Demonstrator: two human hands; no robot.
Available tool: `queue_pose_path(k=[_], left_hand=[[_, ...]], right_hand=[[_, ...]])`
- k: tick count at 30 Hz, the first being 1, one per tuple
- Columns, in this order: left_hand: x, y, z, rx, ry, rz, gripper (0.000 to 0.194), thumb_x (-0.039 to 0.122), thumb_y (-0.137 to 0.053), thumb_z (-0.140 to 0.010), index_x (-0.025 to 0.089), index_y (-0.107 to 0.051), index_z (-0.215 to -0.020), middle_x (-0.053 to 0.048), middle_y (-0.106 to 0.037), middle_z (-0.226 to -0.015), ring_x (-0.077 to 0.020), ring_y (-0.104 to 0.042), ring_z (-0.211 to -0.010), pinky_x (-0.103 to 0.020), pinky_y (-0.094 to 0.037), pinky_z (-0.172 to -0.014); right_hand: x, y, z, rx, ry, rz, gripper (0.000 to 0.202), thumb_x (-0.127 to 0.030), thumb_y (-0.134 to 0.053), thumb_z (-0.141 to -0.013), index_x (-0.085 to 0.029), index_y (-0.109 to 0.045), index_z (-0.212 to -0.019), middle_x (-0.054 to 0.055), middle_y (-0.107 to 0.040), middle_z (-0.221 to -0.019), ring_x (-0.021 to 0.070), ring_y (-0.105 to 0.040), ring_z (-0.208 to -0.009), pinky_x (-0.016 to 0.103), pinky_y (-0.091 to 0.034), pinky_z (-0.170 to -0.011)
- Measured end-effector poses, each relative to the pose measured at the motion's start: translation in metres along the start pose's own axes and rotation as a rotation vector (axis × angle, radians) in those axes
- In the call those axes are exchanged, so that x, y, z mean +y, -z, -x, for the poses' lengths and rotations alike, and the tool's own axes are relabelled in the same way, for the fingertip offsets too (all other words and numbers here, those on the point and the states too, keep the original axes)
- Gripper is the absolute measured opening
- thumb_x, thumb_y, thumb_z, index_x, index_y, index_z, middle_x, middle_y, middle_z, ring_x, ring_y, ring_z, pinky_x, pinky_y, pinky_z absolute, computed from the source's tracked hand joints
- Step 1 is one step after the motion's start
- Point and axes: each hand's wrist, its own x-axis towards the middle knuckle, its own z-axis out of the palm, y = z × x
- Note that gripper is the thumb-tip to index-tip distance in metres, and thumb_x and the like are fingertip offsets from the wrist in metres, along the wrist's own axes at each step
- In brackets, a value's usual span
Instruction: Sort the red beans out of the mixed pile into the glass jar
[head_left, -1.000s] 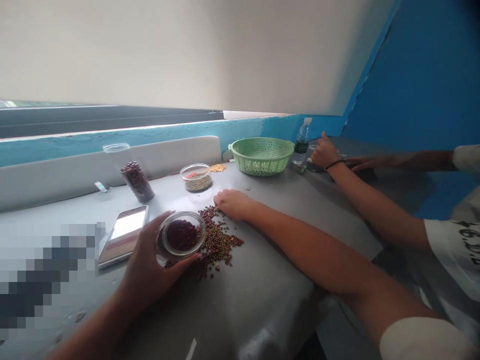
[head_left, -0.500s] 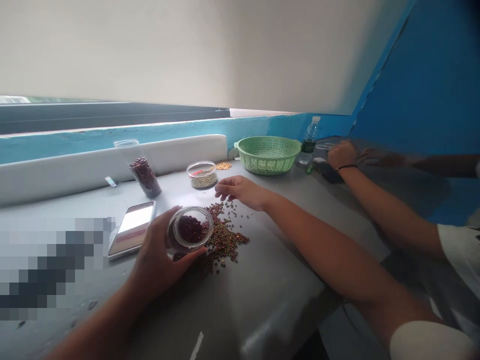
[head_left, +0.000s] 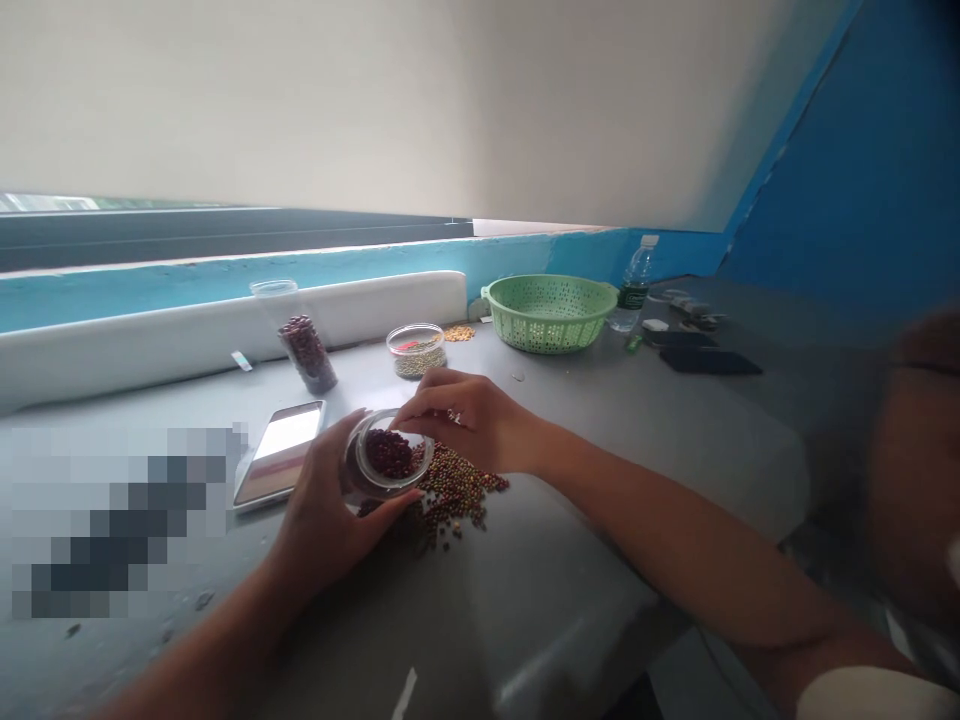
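My left hand is wrapped around a clear jar, which is tilted with its open mouth facing me. Inside lie dark red beans. My right hand is closed, thumb and fingers drawn together, with the fingertips at the jar's mouth. Whatever they pinch is too small or hidden to make out. Beneath and beside the jar spreads a loose pile of mixed reddish and greenish beans on the grey table. Just behind my right hand stands a round clear tub of small greenish beans with something red inside.
A tall clear jar of dark red beans and a phone are at the left. Behind lie yellow kernels, a green basket and a water bottle. Dark phones lie right; a person's blurred arm is at the edge.
My right hand has moved from above the bean pile to the jar's mouth. My left hand still holds the jar. The other person's hands have withdrawn from the table's far right.
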Motion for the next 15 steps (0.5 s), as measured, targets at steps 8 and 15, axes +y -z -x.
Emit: queue_pose_path(k=[8,15], left_hand=[[0.001,-0.002,-0.003,0.043,0.056,0.014,0.095,0.056,-0.082,-0.075,0.026,-0.037,-0.153,-0.018,-0.059,-0.140,-0.0419,-0.062,-0.128,-0.065,-0.057,-0.105],[0.005,0.001,-0.005,0.037,0.112,0.038,0.090,0.051,-0.080,-0.077,0.026,-0.037,-0.152,-0.020,-0.058,-0.138,-0.0425,-0.065,-0.122,-0.066,-0.060,-0.099]], right_hand=[[0.068,0.010,-0.008,0.044,-0.347,0.515,0.033,-0.039,-0.052,-0.107,-0.018,-0.075,-0.118,0.008,-0.071,-0.115,0.0141,-0.063,-0.092,0.027,-0.047,-0.086],[0.116,0.005,-0.008,-0.244,-0.304,0.719,0.025,-0.024,-0.061,-0.100,-0.029,-0.081,-0.115,0.007,-0.073,-0.122,0.0235,-0.062,-0.110,0.036,-0.038,-0.097]])
